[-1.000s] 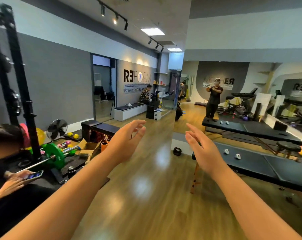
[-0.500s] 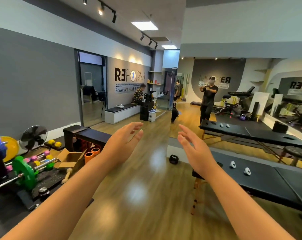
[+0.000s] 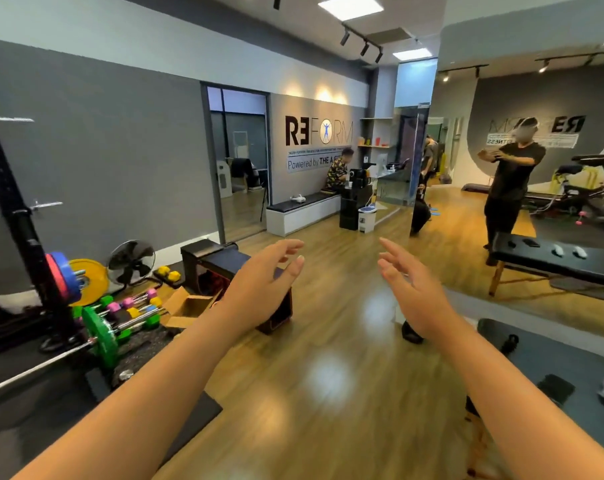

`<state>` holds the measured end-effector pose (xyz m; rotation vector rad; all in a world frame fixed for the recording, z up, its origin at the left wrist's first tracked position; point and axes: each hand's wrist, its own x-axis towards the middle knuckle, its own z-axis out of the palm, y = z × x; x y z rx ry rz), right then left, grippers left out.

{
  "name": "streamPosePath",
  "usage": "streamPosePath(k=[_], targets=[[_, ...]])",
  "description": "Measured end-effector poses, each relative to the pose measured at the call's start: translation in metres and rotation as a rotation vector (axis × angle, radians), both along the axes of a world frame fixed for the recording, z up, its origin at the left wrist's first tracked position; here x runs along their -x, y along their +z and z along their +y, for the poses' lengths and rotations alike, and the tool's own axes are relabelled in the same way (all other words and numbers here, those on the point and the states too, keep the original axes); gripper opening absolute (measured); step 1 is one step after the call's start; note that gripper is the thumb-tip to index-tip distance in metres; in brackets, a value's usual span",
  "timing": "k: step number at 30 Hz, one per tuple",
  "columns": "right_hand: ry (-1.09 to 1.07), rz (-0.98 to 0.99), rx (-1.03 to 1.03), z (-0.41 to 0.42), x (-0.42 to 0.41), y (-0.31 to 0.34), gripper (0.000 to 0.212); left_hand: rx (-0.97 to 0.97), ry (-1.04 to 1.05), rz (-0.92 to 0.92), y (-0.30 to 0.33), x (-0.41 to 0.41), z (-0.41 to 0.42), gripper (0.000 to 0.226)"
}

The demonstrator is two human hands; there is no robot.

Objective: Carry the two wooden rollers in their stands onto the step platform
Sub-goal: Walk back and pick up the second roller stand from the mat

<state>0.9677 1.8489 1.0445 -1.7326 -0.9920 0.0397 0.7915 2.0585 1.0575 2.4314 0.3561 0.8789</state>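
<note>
My left hand [image 3: 262, 289] and my right hand [image 3: 411, 292] are held out in front of me at chest height, palms facing each other, fingers spread, holding nothing. A black step-like box [image 3: 207, 254] stands on the wooden floor beyond my left hand, partly hidden by it. I cannot make out any wooden rollers in stands in this view.
At the left are a black rack [image 3: 20, 216], a barbell with a green plate [image 3: 99, 334], coloured dumbbells [image 3: 138, 306], a fan [image 3: 131, 261] and an open cardboard box [image 3: 189, 306]. A black massage table [image 3: 553, 368] and a mirror wall [image 3: 536, 202] fill the right. A kettlebell [image 3: 411, 336] sits behind my right hand.
The view has shifted, and the black box and the weights now appear larger and nearer. Both hands stay raised, open and empty.
</note>
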Motion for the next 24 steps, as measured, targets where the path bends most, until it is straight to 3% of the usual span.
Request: streamPosePath(k=[7, 14, 24], targets=[[0.211, -0.013, 0.004, 0.123, -0.144, 0.01, 0.048, 0.023, 0.233, 0.012, -0.012, -0.094, 0.09, 0.042], [0.388, 0.022, -0.003, 0.256, -0.206, -0.011, 0.048, 0.026, 0.396, 0.013, -0.025, -0.141, 0.186, 0.042], [0.48, 0.006, 0.018, 0.436, -0.304, -0.006, 0.05, 0.064, 0.512, -0.06, -0.03, -0.224, 0.365, 0.042]])
